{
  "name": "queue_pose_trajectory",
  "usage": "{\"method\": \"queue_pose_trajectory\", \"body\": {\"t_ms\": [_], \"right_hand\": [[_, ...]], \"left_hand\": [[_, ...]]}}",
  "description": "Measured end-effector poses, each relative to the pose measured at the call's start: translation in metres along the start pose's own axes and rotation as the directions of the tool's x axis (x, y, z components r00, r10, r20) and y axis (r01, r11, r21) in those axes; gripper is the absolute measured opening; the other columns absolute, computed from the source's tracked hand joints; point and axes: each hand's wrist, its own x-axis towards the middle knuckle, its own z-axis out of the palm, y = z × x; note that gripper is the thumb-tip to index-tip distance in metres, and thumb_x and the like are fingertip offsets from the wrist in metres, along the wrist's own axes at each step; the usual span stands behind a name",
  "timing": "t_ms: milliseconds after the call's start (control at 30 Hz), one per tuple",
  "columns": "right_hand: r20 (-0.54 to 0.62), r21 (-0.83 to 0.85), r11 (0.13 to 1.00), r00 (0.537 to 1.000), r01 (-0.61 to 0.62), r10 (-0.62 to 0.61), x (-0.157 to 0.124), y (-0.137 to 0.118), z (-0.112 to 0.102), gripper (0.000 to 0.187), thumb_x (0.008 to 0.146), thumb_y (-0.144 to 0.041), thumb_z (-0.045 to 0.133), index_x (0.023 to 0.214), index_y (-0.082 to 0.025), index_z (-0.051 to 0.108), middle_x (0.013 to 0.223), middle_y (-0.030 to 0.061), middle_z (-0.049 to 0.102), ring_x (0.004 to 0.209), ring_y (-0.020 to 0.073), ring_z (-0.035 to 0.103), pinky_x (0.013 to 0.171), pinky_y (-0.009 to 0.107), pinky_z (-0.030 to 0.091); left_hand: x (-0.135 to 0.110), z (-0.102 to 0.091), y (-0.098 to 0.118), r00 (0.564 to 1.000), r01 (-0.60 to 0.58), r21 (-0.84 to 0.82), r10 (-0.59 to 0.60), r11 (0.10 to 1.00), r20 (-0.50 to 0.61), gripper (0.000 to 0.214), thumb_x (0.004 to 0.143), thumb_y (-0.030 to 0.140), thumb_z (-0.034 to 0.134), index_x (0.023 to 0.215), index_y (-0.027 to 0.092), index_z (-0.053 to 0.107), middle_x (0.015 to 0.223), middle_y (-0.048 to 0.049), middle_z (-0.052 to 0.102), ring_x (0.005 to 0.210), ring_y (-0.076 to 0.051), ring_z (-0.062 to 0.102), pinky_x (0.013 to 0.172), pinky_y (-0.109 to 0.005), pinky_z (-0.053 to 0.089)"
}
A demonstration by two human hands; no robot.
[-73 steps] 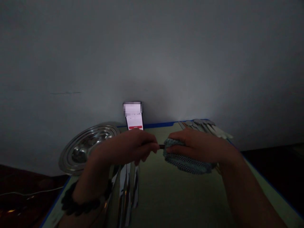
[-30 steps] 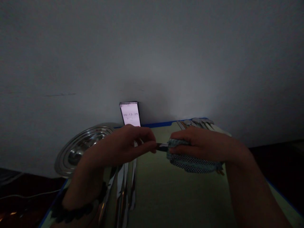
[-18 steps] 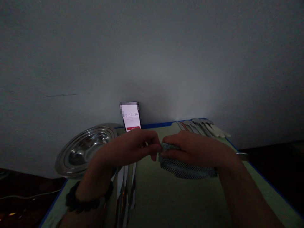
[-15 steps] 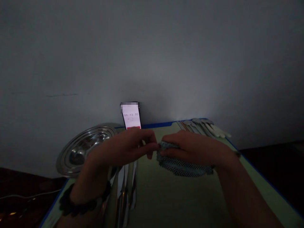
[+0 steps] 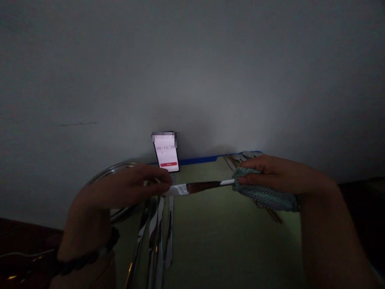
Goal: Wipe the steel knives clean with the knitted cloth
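Head view: dim light, 2 bare hands up over the table (image 5: 204, 245), 1 knife (image 5: 203, 187) between them. Knife is raised above the middle of the surface, nearly level, lying left to right, shiny metal. Left hand (image 5: 140, 182) has thumb and fingers pinched together on its left end; dark bead bracelet (image 5: 84, 258) on that wrist. Right hand (image 5: 275, 173) is clamped around a checked cloth (image 5: 267, 196), and the knife's right end runs into the cloth, so that tip is hidden. Brown sticks (image 5: 274, 215) show below the cloth, toward the right edge; can't tell what they belong to. Left part of the surface: at least 4 long metal utensils (image 5: 169, 237), side by side, pointing toward the near edge. Far left corner: metal dish (image 5: 117, 167), mostly behind the left hand. Far right corner: spoons (image 5: 247, 155), partly covered by the right hand. Phone (image 5: 166, 154) stands tilted at the far edge, against the wall (image 5: 192, 72); timer reads 00:13:3-something, last digit unclear. Blue trim (image 5: 198, 160) along the far edge.
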Motion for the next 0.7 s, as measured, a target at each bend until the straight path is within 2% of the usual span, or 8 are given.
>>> {"method": "queue_pose_trajectory", "body": {"t_ms": [133, 233, 367, 467, 533, 667, 700], "right_hand": [[0.015, -0.1, 0.994, 0.999, 0.043, -0.042, 0.009, -0.017, 0.005, 0.034, 0.09, -0.044, 0.042, 0.084, -0.018, 0.064, 0.077, 0.0009, 0.064, 0.069, 0.0135, 0.058, 0.062, 0.026, 0.04], [-0.024, -0.199, 0.979, 0.999, 0.036, -0.042, 0.017, -0.024, 0.011, 0.038, 0.091, -0.046, 0.04, 0.08, -0.017, 0.062, 0.074, 0.0022, 0.062, 0.066, 0.0138, 0.056, 0.059, 0.026, 0.037], [-0.064, -0.276, 0.961, 0.997, 0.034, -0.054, 0.02, -0.026, 0.022, 0.036, 0.091, -0.043, 0.04, 0.076, -0.016, 0.058, 0.071, 0.0018, 0.059, 0.066, 0.0137, 0.054, 0.058, 0.026, 0.034], [-0.087, -0.245, 0.969, 0.995, 0.017, -0.04, 0.011, -0.02, 0.031, 0.035, 0.092, -0.045, 0.039, 0.08, -0.018, 0.057, 0.071, 0.001, 0.057, 0.069, 0.0142, 0.054, 0.06, 0.026, 0.035], [-0.081, -0.214, 0.977, 0.996, 0.016, -0.034, 0.0, -0.012, 0.04, 0.034, 0.092, -0.044, 0.039, 0.085, -0.018, 0.058, 0.075, 0.002, 0.059, 0.074, 0.015, 0.055, 0.065, 0.027, 0.038], [-0.109, -0.168, 0.984, 0.993, -0.06, 0.042, -0.014, 0.0, 0.069, 0.029, 0.093, -0.037, 0.04, 0.092, -0.017, 0.06, 0.083, 0.0052, 0.063, 0.082, 0.0172, 0.057, 0.072, 0.03, 0.042], [-0.089, -0.152, 0.985, 0.994, -0.078, 0.065, -0.015, 0.002, 0.077, 0.029, 0.093, -0.037, 0.04, 0.089, -0.017, 0.061, 0.082, 0.0055, 0.064, 0.081, 0.0176, 0.058, 0.072, 0.03, 0.043]], "left_hand": [[0.013, 0.014, 0.022, 0.988, -0.041, 0.043, 0.034, 0.998, 0.149, 0.028, 0.09, 0.033, 0.043, 0.088, 0.02, 0.067, 0.076, 0.0004, 0.067, 0.069, -0.012, 0.06, 0.062, -0.02, 0.042], [0.024, 0.023, 0.029, 0.987, -0.037, 0.044, 0.029, 0.998, 0.16, 0.024, 0.089, 0.027, 0.04, 0.093, 0.02, 0.063, 0.082, -0.001, 0.068, 0.076, -0.014, 0.061, 0.066, -0.022, 0.042], [0.031, 0.025, 0.023, 0.993, -0.037, 0.086, 0.027, 0.996, 0.116, 0.023, 0.086, 0.02, 0.039, 0.092, 0.018, 0.061, 0.084, -0.0025, 0.068, 0.078, -0.015, 0.061, 0.068, -0.024, 0.043], [0.026, 0.018, 0.018, 0.996, -0.065, 0.141, 0.055, 0.988, 0.074, 0.023, 0.082, 0.016, 0.041, 0.088, 0.018, 0.063, 0.078, -0.0006, 0.067, 0.072, -0.013, 0.06, 0.064, -0.022, 0.041], [0.019, 0.011, 0.017, 0.998, -0.06, 0.18, 0.055, 0.982, 0.031, 0.023, 0.083, 0.019, 0.043, 0.089, 0.018, 0.065, 0.077, 0.0002, 0.067, 0.069, -0.013, 0.06, 0.064, -0.021, 0.04], [0.002, -0.002, 0.014, 0.996, 0.075, 0.258, -0.063, 0.963, -0.055, 0.029, 0.087, 0.026, 0.04, 0.083, 0.015, 0.067, 0.076, -0.0019, 0.07, 0.067, -0.015, 0.06, 0.065, -0.023, 0.04], [-0.001, -0.004, 0.013, 0.991, 0.116, 0.252, -0.097, 0.961, -0.089, 0.029, 0.087, 0.027, 0.041, 0.088, 0.015, 0.068, 0.083, -0.0034, 0.072, 0.071, -0.017, 0.062, 0.068, -0.025, 0.041]]}}
